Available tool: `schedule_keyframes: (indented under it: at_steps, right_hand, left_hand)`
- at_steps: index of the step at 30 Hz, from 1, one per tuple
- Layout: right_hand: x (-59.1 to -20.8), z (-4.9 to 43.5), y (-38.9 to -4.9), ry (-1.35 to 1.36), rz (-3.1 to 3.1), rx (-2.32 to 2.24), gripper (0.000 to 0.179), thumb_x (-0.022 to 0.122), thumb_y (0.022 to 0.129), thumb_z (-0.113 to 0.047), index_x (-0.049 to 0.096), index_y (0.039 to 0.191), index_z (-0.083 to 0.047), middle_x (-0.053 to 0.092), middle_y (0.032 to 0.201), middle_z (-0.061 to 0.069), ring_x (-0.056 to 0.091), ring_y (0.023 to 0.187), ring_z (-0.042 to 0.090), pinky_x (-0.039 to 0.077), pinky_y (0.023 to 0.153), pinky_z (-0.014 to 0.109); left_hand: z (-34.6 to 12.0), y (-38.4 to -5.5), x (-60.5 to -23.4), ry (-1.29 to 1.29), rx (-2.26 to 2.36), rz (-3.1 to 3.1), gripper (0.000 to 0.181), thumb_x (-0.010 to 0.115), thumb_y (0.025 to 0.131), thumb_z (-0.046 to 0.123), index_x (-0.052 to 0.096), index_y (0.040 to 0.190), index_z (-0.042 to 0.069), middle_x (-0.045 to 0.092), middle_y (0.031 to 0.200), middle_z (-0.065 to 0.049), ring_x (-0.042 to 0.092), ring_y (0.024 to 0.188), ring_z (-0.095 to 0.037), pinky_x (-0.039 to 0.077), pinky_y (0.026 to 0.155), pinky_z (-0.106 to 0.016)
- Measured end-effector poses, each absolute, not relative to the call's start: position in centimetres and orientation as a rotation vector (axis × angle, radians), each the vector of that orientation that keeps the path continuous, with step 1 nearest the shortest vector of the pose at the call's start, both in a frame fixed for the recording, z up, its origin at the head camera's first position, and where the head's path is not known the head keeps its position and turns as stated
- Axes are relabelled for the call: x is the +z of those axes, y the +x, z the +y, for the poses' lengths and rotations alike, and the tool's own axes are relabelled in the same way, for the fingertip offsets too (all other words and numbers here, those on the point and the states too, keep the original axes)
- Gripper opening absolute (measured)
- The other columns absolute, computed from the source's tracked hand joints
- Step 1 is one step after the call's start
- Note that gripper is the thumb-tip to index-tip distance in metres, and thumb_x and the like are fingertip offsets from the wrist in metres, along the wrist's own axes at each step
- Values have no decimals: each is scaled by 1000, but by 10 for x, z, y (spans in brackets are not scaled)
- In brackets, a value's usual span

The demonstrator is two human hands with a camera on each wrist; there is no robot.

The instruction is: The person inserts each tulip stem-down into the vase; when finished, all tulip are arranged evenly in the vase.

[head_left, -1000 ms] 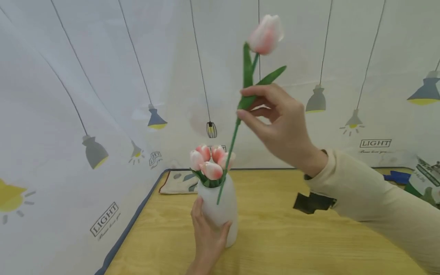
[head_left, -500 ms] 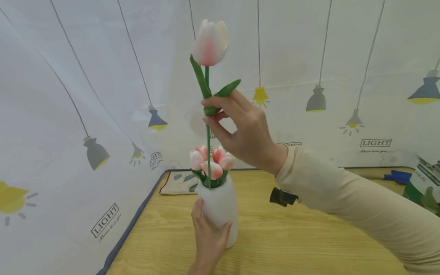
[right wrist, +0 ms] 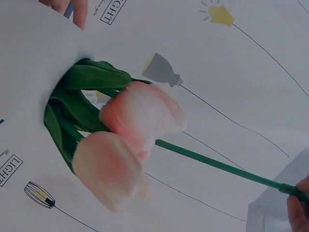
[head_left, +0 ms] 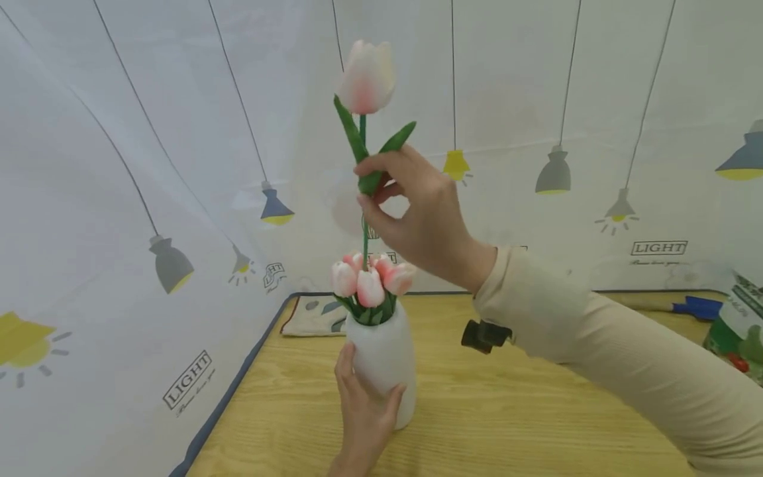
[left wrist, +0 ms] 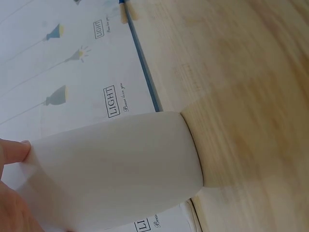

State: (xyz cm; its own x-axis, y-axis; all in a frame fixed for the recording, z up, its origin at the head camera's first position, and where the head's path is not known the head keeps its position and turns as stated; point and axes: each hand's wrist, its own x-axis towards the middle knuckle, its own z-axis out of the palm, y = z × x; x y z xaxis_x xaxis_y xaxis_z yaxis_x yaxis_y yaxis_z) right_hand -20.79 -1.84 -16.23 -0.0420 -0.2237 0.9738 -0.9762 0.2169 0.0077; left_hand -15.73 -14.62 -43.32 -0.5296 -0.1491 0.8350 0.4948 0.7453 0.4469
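Observation:
A pink-and-white tulip [head_left: 366, 78] stands upright above the vase, its green stem pinched by my right hand [head_left: 426, 212] at the base of the leaves. The stem runs down among several similar tulips [head_left: 370, 289]; its lower end is hidden behind their blooms. Those sit in the mouth of a white vase [head_left: 386, 354] on the table. Low on the vase, my left hand [head_left: 365, 414] grips its side, thumb on the right and fingers on the left. In the right wrist view, the held stem [right wrist: 219, 165] passes behind a pink bloom [right wrist: 140, 113].
Behind the vase lies a patterned cloth [head_left: 312, 317] on the wooden table [head_left: 507, 397]. A blue tool [head_left: 697, 307] and a green-and-white package [head_left: 739, 324] are at the far right. A lamp-printed white sheet [head_left: 507, 99] hangs behind and to the left.
My right hand has brought the tulip left over the vase and more upright. Its stem, earlier in front of the bunch, now passes down behind the front bloom. My left hand keeps its grip.

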Motion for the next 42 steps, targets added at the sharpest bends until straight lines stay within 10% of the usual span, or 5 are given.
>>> schedule_keyframes:
  at_steps: [6,14,21,28,42]
  right_hand:
    - [-148,-16,-215,1049,-1714,1119,19,58,75,1,57,93,6,60,85,13,58,68,14,51,64,19]
    - [-185,-24,-233,1224,-2060,1102,16,60,75,1,57,91,0,60,83,8,57,72,13,51,66,20]
    - [-228,-18,-237,1343,-2262,935,7,62,81,-14,64,79,-8,57,64,0,49,68,16,41,63,24]
    - [-231,-17,-235,1336,-2213,992,8,59,82,-14,65,79,-8,57,75,3,48,69,15,42,56,23]
    - [-236,5,-235,1229,-2031,998,7,63,79,-13,64,73,-9,63,70,0,55,74,12,48,74,30]
  left_hand:
    - [-146,-156,-432,-243,-844,-1996,102,82,55,9,19,135,-1,30,132,-19,35,119,-28,42,85,-50]
    - [-143,-158,-433,-247,-801,-1991,100,81,58,17,19,134,-2,31,132,-19,36,119,-28,37,95,-32]
    - [-142,-156,-433,-254,-812,-2007,99,80,60,20,18,135,-1,31,131,-20,37,117,-29,42,84,-48]
    - [-143,-155,-432,-263,-793,-1984,98,80,60,20,20,134,-3,32,130,-20,37,118,-28,38,93,-35]
    - [-140,-158,-431,-273,-801,-1989,101,82,57,17,19,134,-3,32,130,-20,38,117,-30,43,83,-52]
